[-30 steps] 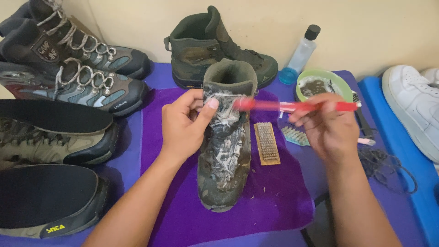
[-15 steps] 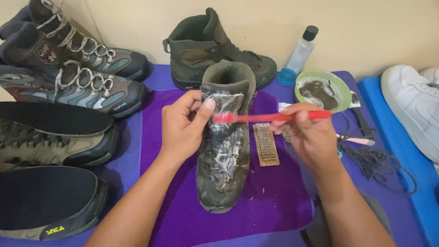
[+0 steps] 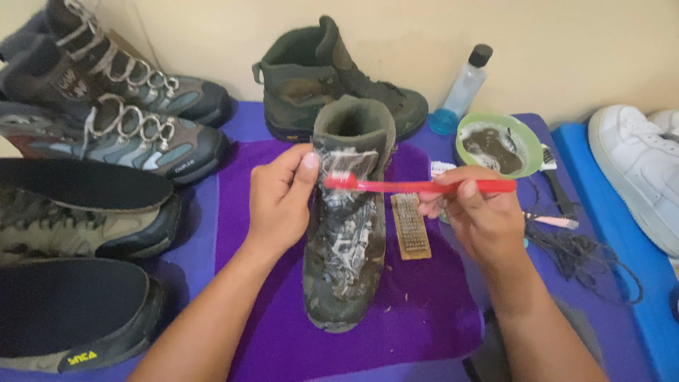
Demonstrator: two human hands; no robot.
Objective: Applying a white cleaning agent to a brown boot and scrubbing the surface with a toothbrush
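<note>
A dark green hiking boot (image 3: 348, 233) lies toe towards me on a purple cloth (image 3: 262, 318), its tongue and lace area covered in white foam. My left hand (image 3: 279, 201) grips the boot's upper left side, thumb on the tongue. My right hand (image 3: 475, 216) holds a red toothbrush (image 3: 424, 187) level, with its bristle head resting on the foamy tongue near my left thumb.
A small wooden brush (image 3: 411, 226) lies right of the boot. Behind stand a second green boot (image 3: 332, 78), a clear bottle (image 3: 463, 88) and a green bowl (image 3: 495, 145) of dirty suds. Other boots (image 3: 120, 131) line the left; a white sneaker (image 3: 636, 177) and dark laces (image 3: 587, 258) lie right.
My right hand has moved left and down, bringing the toothbrush head from beside the boot collar onto the foamy tongue. My left hand keeps its grip on the boot.
</note>
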